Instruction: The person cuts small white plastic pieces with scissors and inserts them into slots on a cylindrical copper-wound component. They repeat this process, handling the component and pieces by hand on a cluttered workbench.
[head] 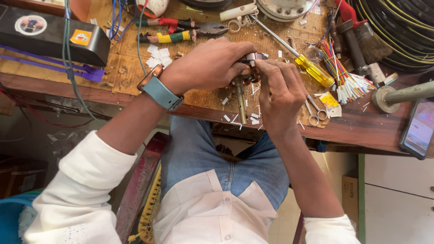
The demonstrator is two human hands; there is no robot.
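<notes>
My left hand [210,63] wraps around a small motor armature [250,58] with dark copper windings, held just over the worn wooden bench [122,72]. Its metal shaft [241,101] points toward me, down to the bench edge. My right hand [281,90] meets the armature from the right, its fingertips pinching at the top of the windings. A watch with a light blue strap [159,91] sits on my left wrist. Small white paper slips [158,55] lie scattered around the hands.
A yellow-handled screwdriver [312,70] and small scissors [316,113] lie right of my hands. Pliers [185,29] with taped handles rest behind. A bundle of coloured wires [343,77], a brush [361,40], a black box [49,34] and a phone [418,129] surround the work spot.
</notes>
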